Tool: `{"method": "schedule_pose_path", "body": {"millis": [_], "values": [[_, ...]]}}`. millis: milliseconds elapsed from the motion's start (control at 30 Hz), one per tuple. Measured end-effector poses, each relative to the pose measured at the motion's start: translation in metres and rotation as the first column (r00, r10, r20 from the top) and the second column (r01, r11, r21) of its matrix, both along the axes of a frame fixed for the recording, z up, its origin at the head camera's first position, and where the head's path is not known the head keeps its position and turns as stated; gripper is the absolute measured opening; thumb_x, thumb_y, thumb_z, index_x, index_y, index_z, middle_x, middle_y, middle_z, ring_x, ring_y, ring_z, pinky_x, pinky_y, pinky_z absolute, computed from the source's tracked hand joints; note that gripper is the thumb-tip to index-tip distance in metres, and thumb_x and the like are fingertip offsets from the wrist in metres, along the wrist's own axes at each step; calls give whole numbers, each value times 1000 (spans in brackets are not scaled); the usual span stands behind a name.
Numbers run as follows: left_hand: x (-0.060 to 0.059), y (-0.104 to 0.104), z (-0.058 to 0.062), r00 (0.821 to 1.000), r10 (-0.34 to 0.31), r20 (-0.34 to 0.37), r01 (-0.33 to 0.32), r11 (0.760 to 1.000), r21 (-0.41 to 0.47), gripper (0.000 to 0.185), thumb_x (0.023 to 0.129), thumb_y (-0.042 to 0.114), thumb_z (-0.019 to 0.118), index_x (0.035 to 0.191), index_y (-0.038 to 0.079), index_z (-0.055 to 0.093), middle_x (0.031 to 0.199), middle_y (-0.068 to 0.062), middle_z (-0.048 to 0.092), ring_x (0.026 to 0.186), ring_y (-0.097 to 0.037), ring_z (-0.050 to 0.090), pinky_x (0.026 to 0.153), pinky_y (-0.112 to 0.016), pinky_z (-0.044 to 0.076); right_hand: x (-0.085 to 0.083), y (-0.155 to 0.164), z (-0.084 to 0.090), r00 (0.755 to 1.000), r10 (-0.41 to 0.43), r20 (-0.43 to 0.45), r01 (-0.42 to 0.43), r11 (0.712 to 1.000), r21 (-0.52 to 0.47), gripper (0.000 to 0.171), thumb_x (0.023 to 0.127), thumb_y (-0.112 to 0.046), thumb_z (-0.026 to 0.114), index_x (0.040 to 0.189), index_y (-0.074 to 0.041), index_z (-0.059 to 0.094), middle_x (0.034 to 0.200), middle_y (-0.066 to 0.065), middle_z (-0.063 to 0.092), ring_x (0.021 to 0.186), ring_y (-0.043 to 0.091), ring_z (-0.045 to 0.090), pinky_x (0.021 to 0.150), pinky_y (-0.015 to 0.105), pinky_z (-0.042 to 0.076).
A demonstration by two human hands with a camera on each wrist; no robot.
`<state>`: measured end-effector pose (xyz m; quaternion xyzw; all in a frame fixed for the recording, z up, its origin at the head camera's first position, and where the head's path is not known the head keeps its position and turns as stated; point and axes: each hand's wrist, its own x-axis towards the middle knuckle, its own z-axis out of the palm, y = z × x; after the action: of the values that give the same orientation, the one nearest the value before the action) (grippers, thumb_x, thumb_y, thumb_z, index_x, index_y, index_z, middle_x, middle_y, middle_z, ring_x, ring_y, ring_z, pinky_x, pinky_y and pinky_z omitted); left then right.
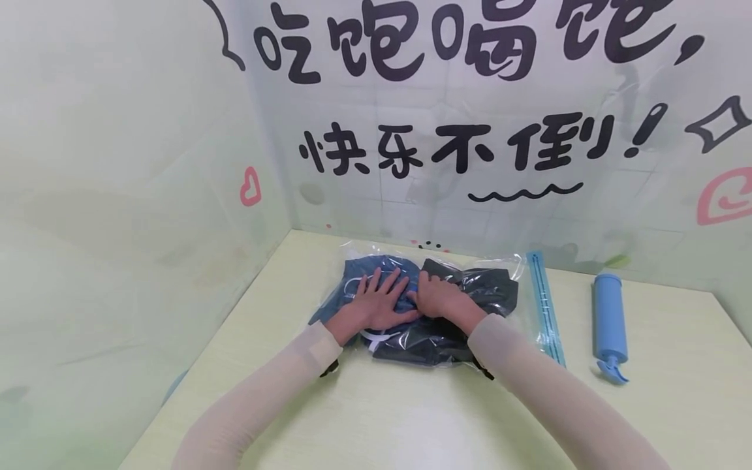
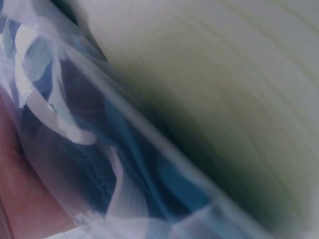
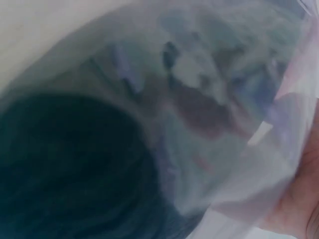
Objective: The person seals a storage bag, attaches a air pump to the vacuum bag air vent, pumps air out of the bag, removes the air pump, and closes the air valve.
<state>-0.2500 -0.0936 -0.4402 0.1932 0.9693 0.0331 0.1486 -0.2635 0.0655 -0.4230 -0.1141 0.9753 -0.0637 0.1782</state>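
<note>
A clear plastic storage bag (image 1: 358, 251) lies on the table with folded clothes inside. The clothes are a blue garment (image 1: 336, 300) with white trim at the left and black garments (image 1: 496, 287) at the middle and right. My left hand (image 1: 382, 308) rests on the bag with its fingers spread over the blue garment. Beside it my right hand (image 1: 440, 297) presses on the bag over the black clothes, its fingers partly bent and its fingertips hard to make out. Both wrist views show the bag's film close up, with the left palm (image 2: 30, 194) and the right hand (image 3: 299, 199) at the edges.
The bag's blue zip strip (image 1: 546, 307) runs along its right end. Farther right, a blue hand pump (image 1: 611, 320) lies on the pale table (image 1: 411, 418). A printed cloth wall (image 1: 376, 202) stands behind the table, and another (image 1: 147, 163) at the left.
</note>
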Motion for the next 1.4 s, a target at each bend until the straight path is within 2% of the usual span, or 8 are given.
{"method": "schedule_pose_path", "body": {"millis": [233, 500, 667, 767, 900, 1033, 1200, 1400], "values": [[2, 0, 2, 1000, -3, -12, 3, 1000, -2, 90, 96, 77, 36, 165, 24, 14, 170, -1, 2, 152, -37, -6, 117, -59, 2, -1, 10, 6, 993, 103, 58, -99, 993, -64, 57, 110, -31, 45, 152, 1, 23, 144, 32, 40, 127, 48, 49, 101, 57, 42], [2, 1, 3, 1000, -2, -15, 2, 1000, -5, 91, 95, 79, 32, 165, 24, 13, 170, -1, 2, 152, -37, -6, 118, -59, 1, -3, 21, 10, 978, 191, 86, -175, 970, -171, 26, 109, -20, 49, 129, -8, 36, 118, 21, 40, 104, 38, 57, 88, 49, 46], [2, 2, 4, 1000, -2, -22, 2, 1000, -9, 91, 95, 79, 32, 165, 24, 14, 170, -1, 3, 152, -38, -5, 117, -59, 1, -5, 23, 11, 974, 209, 88, -189, 963, -192, 22, 108, -17, 50, 126, -11, 38, 115, 19, 39, 102, 37, 56, 87, 48, 46], [2, 2, 3, 1000, -2, -26, 2, 1000, -5, 91, 95, 79, 34, 165, 24, 15, 170, -2, 3, 152, -39, -4, 117, -59, 2, -5, 24, 10, 975, 209, 81, -190, 962, -198, 24, 108, -17, 50, 128, -11, 39, 118, 19, 40, 106, 38, 55, 91, 49, 46], [1, 1, 0, 1000, 0, -27, 0, 1000, -1, 91, 95, 78, 35, 165, 24, 15, 170, -2, 4, 152, -38, -4, 117, -59, 2, -3, 24, 9, 981, 181, 70, -164, 966, -200, 33, 108, -20, 50, 131, -2, 35, 120, 22, 40, 111, 39, 53, 96, 50, 44], [0, -1, -2, 1000, 6, -19, -6, 1000, 0, 91, 95, 78, 36, 165, 24, 14, 170, 0, 2, 152, -38, -6, 117, -59, 1, -2, 21, 6, 991, 122, 58, -108, 974, -198, 49, 108, -29, 49, 136, 6, 31, 126, 25, 40, 114, 40, 52, 99, 50, 43], [0, -1, -3, 1000, 5, -8, -5, 1000, 5, 90, 96, 77, 35, 165, 25, 13, 170, 0, 0, 152, -37, -7, 117, -59, 0, 0, 16, 1, 998, 55, 25, -50, 983, -179, 69, 107, -45, 48, 145, 8, 27, 136, 28, 39, 121, 45, 53, 100, 54, 44], [1, 0, -2, 1000, 1, -10, -1, 1000, 1, 89, 96, 76, 36, 165, 25, 13, 170, 0, 0, 152, -37, -7, 117, -59, 0, 0, 12, -5, 998, 52, -47, -58, 990, -129, 60, 108, -40, 49, 139, 9, 33, 129, 28, 44, 114, 46, 58, 94, 57, 47]]}}
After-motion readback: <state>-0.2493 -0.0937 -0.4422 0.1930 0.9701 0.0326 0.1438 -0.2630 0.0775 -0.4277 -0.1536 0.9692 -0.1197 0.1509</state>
